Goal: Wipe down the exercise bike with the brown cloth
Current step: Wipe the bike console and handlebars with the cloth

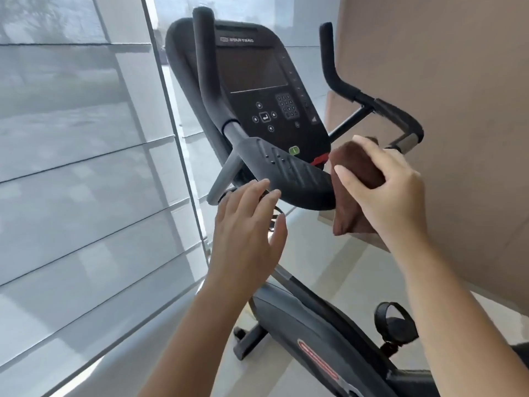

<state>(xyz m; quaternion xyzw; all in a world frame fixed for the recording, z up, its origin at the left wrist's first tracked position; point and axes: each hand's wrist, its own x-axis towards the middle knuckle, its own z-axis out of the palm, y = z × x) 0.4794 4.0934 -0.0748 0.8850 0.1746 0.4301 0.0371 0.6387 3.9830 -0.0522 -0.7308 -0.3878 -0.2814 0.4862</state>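
A black exercise bike fills the middle of the view, with its console tilted up and a dark centre handlebar pad below it. My right hand is shut on the brown cloth, pressing it against the right end of that pad, and part of the cloth hangs down under my palm. My left hand hovers just below the pad's left end, fingers spread, holding nothing.
A tall window with translucent blinds stands close on the left. A beige wall runs along the right. The bike's right handlebar and a pedal with strap stick out on the right. Pale floor lies below.
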